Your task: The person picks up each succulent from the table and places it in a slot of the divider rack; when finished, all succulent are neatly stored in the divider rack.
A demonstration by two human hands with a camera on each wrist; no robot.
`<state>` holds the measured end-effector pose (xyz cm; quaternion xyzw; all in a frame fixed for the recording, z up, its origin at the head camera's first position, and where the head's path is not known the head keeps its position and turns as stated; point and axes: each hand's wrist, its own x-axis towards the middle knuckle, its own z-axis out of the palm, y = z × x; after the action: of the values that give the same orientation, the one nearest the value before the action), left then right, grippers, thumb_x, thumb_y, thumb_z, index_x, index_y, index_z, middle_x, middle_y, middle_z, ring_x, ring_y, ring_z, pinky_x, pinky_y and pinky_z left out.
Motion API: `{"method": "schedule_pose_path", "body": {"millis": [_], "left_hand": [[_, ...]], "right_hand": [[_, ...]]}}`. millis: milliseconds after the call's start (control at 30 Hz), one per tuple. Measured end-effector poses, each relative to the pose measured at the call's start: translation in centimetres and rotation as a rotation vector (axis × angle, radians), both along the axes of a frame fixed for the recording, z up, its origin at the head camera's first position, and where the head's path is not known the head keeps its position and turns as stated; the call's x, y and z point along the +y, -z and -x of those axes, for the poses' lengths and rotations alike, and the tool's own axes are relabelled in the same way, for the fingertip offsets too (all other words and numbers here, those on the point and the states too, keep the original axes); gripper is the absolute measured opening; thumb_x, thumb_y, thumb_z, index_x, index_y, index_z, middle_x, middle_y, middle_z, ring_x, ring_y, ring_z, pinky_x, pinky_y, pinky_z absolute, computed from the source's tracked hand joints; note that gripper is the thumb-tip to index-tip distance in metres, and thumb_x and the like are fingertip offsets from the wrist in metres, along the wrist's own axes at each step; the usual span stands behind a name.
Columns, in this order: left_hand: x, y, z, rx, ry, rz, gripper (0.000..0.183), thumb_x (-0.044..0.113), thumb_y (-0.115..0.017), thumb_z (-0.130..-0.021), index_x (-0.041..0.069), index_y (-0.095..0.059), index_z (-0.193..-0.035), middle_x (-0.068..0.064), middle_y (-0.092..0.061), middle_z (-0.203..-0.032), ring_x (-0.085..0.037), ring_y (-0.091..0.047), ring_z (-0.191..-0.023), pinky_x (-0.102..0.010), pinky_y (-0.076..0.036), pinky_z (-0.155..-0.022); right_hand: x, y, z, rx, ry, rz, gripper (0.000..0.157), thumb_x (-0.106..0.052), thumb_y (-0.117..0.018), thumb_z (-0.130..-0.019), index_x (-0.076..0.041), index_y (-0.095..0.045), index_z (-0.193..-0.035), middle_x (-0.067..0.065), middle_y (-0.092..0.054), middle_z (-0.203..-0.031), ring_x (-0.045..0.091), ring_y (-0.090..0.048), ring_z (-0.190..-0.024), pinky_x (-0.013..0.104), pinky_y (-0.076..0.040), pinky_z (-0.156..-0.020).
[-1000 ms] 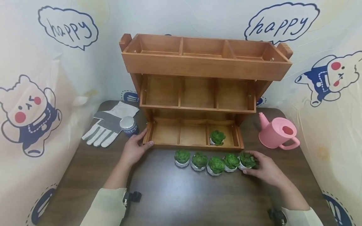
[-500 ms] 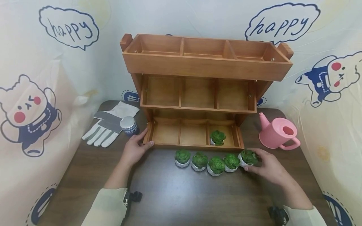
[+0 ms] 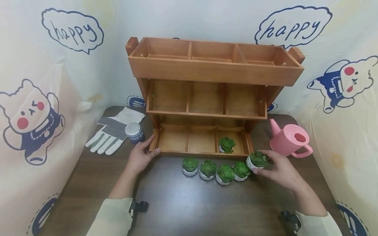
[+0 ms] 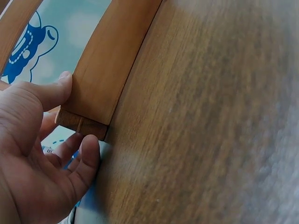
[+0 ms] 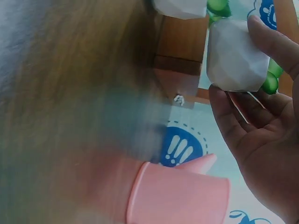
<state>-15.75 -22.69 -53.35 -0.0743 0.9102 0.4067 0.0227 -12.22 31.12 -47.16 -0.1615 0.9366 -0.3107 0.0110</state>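
My right hand (image 3: 282,168) holds a small potted succulent (image 3: 258,159) with a white faceted pot, close to the front right corner of the wooden planter shelf (image 3: 215,72). In the right wrist view, thumb and fingers pinch the white pot (image 5: 236,56), which is raised off the table. My left hand (image 3: 142,155) grips the left front corner of the shelf's lowest tier; the left wrist view has the thumb on the front board (image 4: 105,70) and fingers around its end. One potted succulent (image 3: 226,144) sits in the lowest tier's right compartment. Several more, including a potted succulent (image 3: 190,165), line up before the shelf.
A pink watering can (image 3: 290,139) stands right of the shelf. On the left are a grey and white work glove (image 3: 113,129) and a blue jar (image 3: 134,132) with a silvery lid. A printed curtain (image 3: 189,16) hangs close behind the brown table (image 3: 189,209).
My right hand has lifted the rightmost potted succulent off the table and moved it slightly toward the shelf, tilting the pot. The left hand stays at the shelf corner.
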Motion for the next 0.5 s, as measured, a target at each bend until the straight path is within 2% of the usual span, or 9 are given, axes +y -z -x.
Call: {"method": "schedule_pose_path", "body": {"millis": [267,500], "left_hand": [[-0.1,0.1,-0.1,-0.001,-0.007,0.000,0.076,0.040,-0.082,-0.090,0.026,-0.048,-0.157,-0.013,-0.053,-0.104,-0.027,-0.053,-0.083,-0.037,-0.044,-0.068],[0.0,0.0,-0.1,-0.016,-0.014,0.003,0.076,0.039,-0.082,-0.090,0.026,-0.047,-0.157,-0.013,-0.053,-0.105,-0.027,-0.053,-0.083,-0.037,-0.044,-0.068]], "right_hand": [[-1.4,-0.8,0.7,0.006,0.001,0.035,0.066,-0.040,-0.093,-0.078,-0.009,-0.067,-0.130,0.003,-0.071,-0.115,0.027,-0.067,-0.108,0.056,-0.052,-0.094],[-2.8,-1.2,1.5,-0.023,-0.003,0.030,0.070,-0.045,-0.091,-0.079,-0.007,-0.065,-0.132,0.010,-0.071,-0.121,0.033,-0.067,-0.110,0.059,-0.053,-0.094]]}}
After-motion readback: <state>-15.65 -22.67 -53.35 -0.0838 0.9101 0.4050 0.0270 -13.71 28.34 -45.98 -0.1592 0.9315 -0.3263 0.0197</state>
